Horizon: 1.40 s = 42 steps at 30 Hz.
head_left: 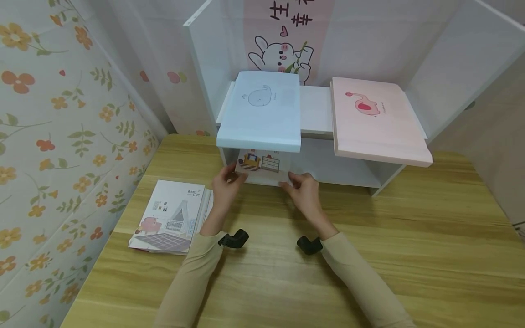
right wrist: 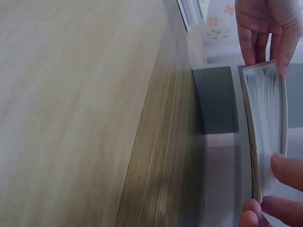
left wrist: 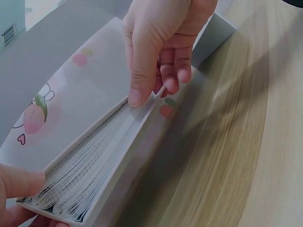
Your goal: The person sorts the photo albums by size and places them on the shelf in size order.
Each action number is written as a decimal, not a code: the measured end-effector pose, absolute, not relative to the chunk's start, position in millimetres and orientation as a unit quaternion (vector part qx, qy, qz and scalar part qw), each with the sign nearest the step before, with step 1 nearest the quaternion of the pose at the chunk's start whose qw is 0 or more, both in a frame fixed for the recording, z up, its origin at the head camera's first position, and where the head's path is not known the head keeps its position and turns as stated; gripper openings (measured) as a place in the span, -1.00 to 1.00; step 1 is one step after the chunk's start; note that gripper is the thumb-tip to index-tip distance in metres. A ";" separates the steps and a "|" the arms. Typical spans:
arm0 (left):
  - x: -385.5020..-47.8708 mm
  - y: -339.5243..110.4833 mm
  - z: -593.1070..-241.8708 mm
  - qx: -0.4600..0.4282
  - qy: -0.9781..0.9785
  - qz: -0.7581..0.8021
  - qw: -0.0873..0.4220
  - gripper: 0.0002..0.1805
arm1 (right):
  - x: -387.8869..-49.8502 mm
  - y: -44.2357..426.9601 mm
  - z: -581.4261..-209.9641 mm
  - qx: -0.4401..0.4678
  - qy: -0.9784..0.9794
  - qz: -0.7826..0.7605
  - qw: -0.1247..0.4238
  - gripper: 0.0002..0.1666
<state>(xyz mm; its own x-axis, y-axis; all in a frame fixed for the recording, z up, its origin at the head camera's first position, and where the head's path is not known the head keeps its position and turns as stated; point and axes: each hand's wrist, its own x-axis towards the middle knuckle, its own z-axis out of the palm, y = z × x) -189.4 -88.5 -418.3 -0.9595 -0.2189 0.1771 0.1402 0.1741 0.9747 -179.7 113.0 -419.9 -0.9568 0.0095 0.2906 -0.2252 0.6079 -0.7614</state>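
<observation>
A hardcover book point(head_left: 259, 162) with furniture drawings on its cover lies flat, partly inside the lower compartment of a white shelf point(head_left: 336, 161). Its near edge sticks out toward me, and its far part is hidden beneath a large light-blue book point(head_left: 260, 114). My left hand point(head_left: 225, 186) pinches the near left corner, thumb on top. At the near right corner, my right hand point(head_left: 304, 193) grips the same book between thumb and fingers. Both wrist views show the page edges point(left wrist: 102, 163) between the covers, one hand at each end.
A small stack of books point(head_left: 168, 216) lies on the wooden table to the left. A large pink book point(head_left: 379, 120) overhangs the shelf top at right. White upright panels point(head_left: 207, 59) rise at both ends of the shelf. A floral curtain point(head_left: 49, 173) borders the left side.
</observation>
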 end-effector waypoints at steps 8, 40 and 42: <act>-187.7 -90.2 -418.2 0.030 -0.752 -0.646 0.127 -0.57 | -179.6 113.6 -421.3 0.065 -0.887 0.436 0.135 -0.56; -157.9 -120.7 -423.7 0.043 -0.788 -0.605 0.105 -0.71 | -136.9 98.1 -421.5 0.100 -0.838 0.528 0.097 -0.76; -154.9 -124.1 -423.4 0.046 -0.791 -0.602 0.099 -0.70 | -134.8 96.0 -421.5 0.099 -0.836 0.532 0.089 -0.76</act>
<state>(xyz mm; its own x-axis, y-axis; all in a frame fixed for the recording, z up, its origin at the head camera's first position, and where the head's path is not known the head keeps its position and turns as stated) -154.9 -124.1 -423.4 -0.9762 -0.1919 0.1012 0.0463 0.2716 0.9613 -134.8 96.0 -421.5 -0.9648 -0.0702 0.2535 -0.2594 0.4138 -0.8726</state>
